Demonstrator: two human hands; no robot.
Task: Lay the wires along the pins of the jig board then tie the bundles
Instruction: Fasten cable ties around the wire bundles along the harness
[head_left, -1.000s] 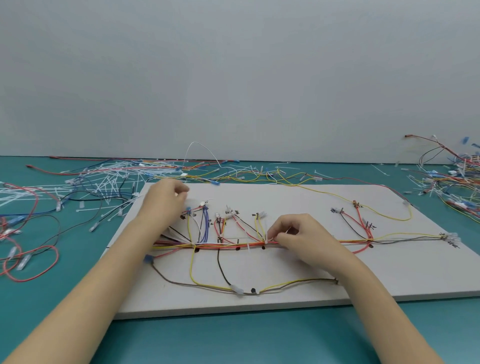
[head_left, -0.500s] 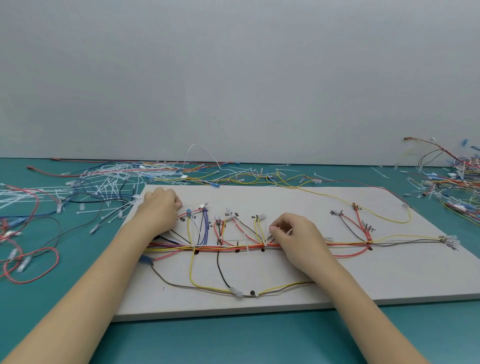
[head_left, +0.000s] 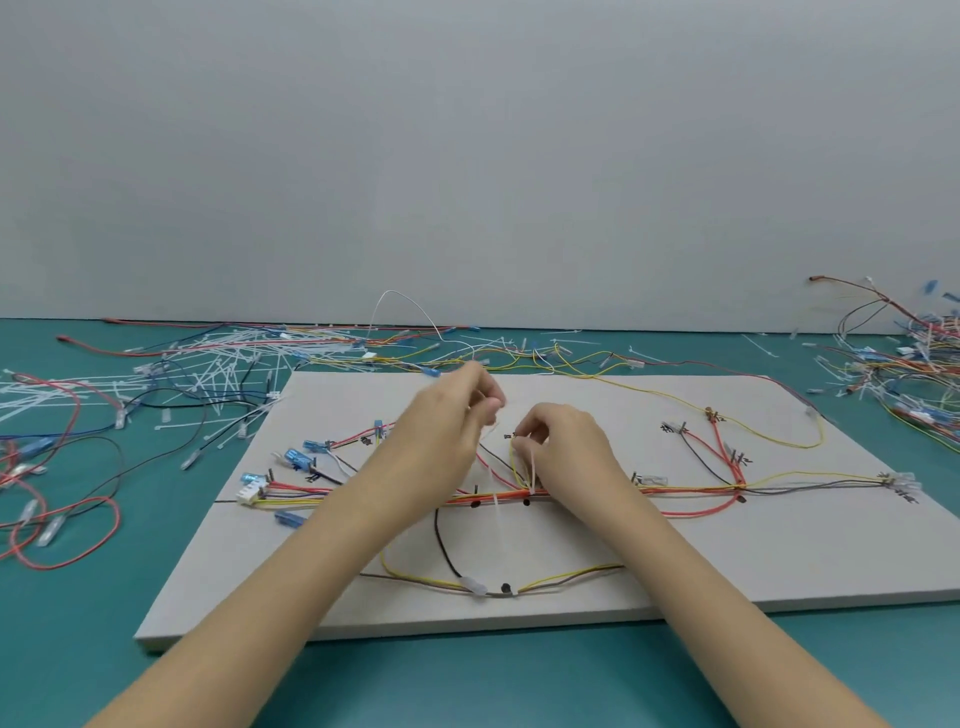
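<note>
Head view: my jig board (head_left: 675, 561), a pale grey slab, lies flat on the teal surface (head_left: 467, 686), with the main wire bundle (head_left: 613, 491) of red, orange and yellow leads running left to right across its middle, along dark pins. My right hand (head_left: 563, 447) sits just above the bundle near board centre, fingers curled and pinching a white cable tie (head_left: 533, 470) that stands up from the bundle beside a yellow wire loop. My left hand (head_left: 447, 421) is raised just left of it, blurred, thumb and fingertips drawn together; I cannot tell whether they hold anything. The two hands are close but not touching. A second white tie (head_left: 497, 525) crosses the bundle below my left hand. A yellow-and-brown loop (head_left: 550, 579) sags toward the near edge. Blue connectors (head_left: 298, 460) sit at the left branch ends. Loose ties and wires (head_left: 208, 369) litter the surface beyond the far left corner; another wire heap (head_left: 904, 374) lies far right.
</note>
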